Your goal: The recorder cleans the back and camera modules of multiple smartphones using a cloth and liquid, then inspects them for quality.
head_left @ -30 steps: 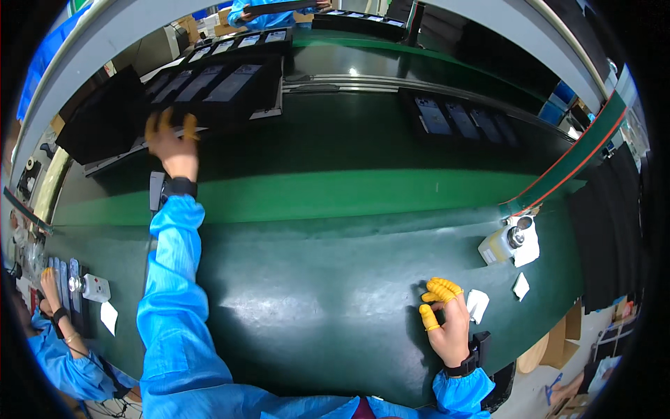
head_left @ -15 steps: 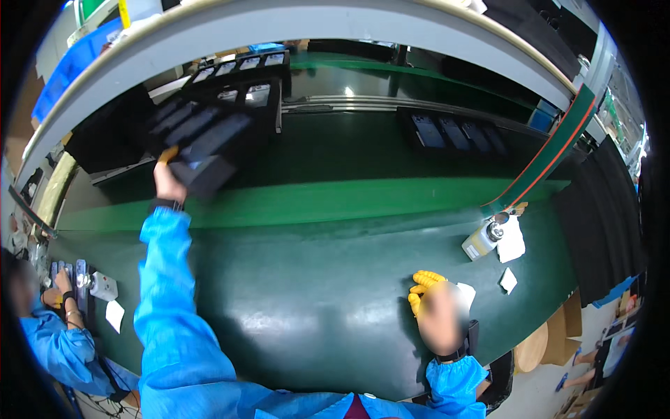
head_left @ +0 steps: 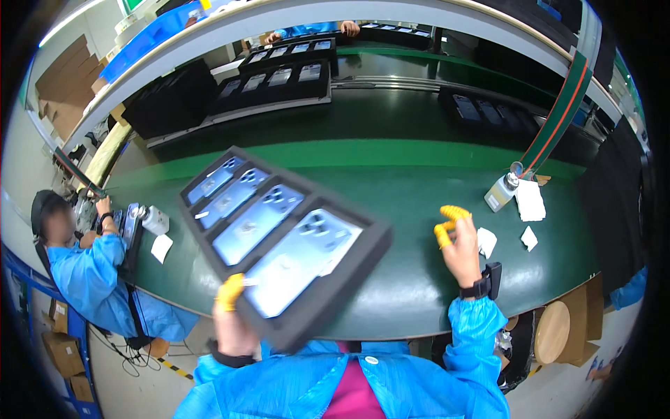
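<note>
A black foam tray (head_left: pixel 368 253) hangs tilted above the near left part of the bench. Several blue phones, backs up, lie in its slots, the nearest phone (head_left: pixel 301 264) being the largest in view. At the tray's near left edge, my left hand (head_left: pixel 234 325) grips it; the fingers beneath are hidden. Yellow finger cots cover fingertips on both hands. My right hand (head_left: pixel 460 248) is over the bench with fingers loosely bent and apart, nothing between them. Close beside it lies a crumpled white wipe (head_left: pixel 487 242).
On the right stand a pump bottle (head_left: pixel 501 192), stacked white wipes (head_left: pixel 530 201) and a single wipe (head_left: pixel 529 239). More phone trays (head_left: pixel 279 80) are across the bench at the back. To the left, a co-worker (head_left: pixel 91 272) sits by another bottle (head_left: pixel 155 220).
My left hand has brought the tray of phones from the far left back toward my body. The view has shifted, and a person's hands now show at the far back.
</note>
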{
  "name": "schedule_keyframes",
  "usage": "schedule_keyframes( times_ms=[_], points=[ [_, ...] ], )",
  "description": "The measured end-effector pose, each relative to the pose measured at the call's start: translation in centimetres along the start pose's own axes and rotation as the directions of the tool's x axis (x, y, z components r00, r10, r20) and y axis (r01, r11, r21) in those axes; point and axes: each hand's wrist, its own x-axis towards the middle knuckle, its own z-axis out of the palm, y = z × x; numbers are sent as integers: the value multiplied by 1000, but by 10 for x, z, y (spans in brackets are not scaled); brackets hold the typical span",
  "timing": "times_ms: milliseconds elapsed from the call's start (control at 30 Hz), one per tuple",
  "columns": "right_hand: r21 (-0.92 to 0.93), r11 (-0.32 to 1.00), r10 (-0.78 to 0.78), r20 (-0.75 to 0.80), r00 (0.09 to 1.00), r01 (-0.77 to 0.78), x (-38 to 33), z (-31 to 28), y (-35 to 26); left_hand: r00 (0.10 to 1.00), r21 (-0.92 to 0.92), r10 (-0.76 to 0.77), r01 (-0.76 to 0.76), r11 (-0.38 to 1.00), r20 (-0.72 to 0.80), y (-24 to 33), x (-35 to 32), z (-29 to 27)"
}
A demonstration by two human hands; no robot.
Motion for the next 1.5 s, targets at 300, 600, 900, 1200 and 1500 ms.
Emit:
schedule_keyframes(
  times_ms=[300, 600, 900, 1200, 1500],
  points=[
    [104, 954, 293, -130, 947, -281, -7, -15, 55, 394, 568, -570, 135, 812, 721, 39, 11, 21],
    [348, 779, 501, 154, 852, -521, -43, -7, -54, 831, 574, 472, -549, 607, 295, 51, 200, -99],
    [238, 876, 433, 0, 901, -421, -31, -12, -26, 835, 786, 530, -424, 451, 146, -1, 113, -58],
    [400, 795, 454, 108, 884, -457, -30, -24, -34, 781, 826, 606, -436, 356, 151, -4, 105, -60],
    [58, 901, 418, 154, 895, -430, 26, -32, -14, 962, 603, 97, -236, 762, 254, 37, 184, -78]
  ],
)
